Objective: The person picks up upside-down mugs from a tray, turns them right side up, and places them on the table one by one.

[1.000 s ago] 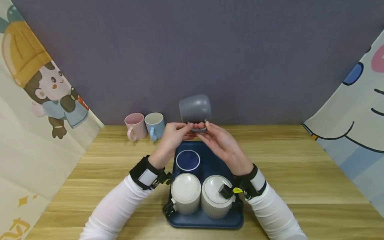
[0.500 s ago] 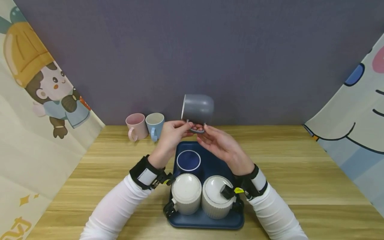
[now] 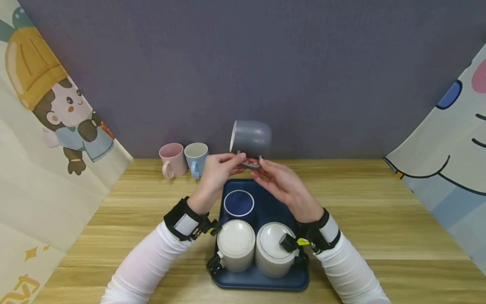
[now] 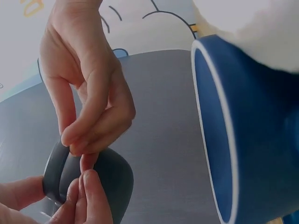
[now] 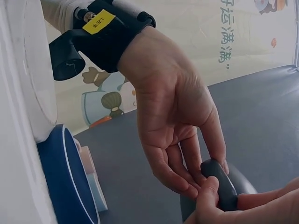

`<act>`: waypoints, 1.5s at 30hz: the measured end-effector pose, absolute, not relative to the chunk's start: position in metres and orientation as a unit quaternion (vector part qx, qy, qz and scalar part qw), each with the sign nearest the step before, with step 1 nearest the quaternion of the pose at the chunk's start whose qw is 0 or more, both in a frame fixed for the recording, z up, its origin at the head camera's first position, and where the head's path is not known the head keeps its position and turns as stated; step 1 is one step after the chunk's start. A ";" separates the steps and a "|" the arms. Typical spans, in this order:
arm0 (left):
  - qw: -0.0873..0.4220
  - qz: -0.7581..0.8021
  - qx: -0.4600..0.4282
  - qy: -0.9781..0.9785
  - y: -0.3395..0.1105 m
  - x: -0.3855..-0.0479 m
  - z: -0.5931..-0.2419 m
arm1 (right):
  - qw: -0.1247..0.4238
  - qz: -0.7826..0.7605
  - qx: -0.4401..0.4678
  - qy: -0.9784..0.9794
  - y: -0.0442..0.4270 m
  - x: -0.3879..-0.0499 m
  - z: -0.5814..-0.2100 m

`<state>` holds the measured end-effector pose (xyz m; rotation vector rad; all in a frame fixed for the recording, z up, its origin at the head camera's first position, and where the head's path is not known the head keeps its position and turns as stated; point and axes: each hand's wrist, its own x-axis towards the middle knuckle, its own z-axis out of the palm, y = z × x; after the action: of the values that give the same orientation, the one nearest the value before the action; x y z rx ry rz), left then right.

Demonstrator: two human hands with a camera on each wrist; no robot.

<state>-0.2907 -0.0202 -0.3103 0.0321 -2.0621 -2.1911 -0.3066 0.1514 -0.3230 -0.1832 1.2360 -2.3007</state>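
Note:
A grey mug (image 3: 252, 137) is held on its side above the far end of the tray, its mouth facing left and its handle (image 3: 250, 166) towards me. My left hand (image 3: 213, 176) pinches the handle near the rim end between thumb and fingers. At the other end of the handle, my right hand (image 3: 287, 188) pinches it with the thumb and fingertips. Both wrist views show the grey handle (image 4: 55, 170) between the two hands; fingers cover part of it. The mug's inside is hidden.
A navy tray (image 3: 262, 283) below bears a dark blue cup (image 3: 238, 203) with a white ring on top and two ribbed white mugs (image 3: 236, 253) with their bottoms up. Pink (image 3: 174, 162) and light blue (image 3: 197, 159) mugs stand upright at the back left, near the grey wall (image 3: 322, 76).
Over the first half second the grey mug swung slightly and shifted right, bringing its pale rim edge into view at the left. Since then mug and hands have barely moved.

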 end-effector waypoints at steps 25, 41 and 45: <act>0.077 -0.749 -0.035 -0.657 -0.008 -0.288 -0.299 | 0.351 -0.848 -0.109 0.381 0.150 -0.308 -0.328; 0.067 -0.781 -0.013 -0.621 -0.020 -0.292 -0.302 | 0.395 -0.768 -0.184 0.469 0.172 -0.313 -0.324; 0.078 -0.785 -0.008 -0.615 -0.024 -0.293 -0.302 | 0.384 -0.757 -0.208 0.485 0.187 -0.317 -0.324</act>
<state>-0.2928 -0.0241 -0.3019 -0.0243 -1.8408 -2.3495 -0.3166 0.1867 -0.3236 -0.5307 1.2373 -1.9305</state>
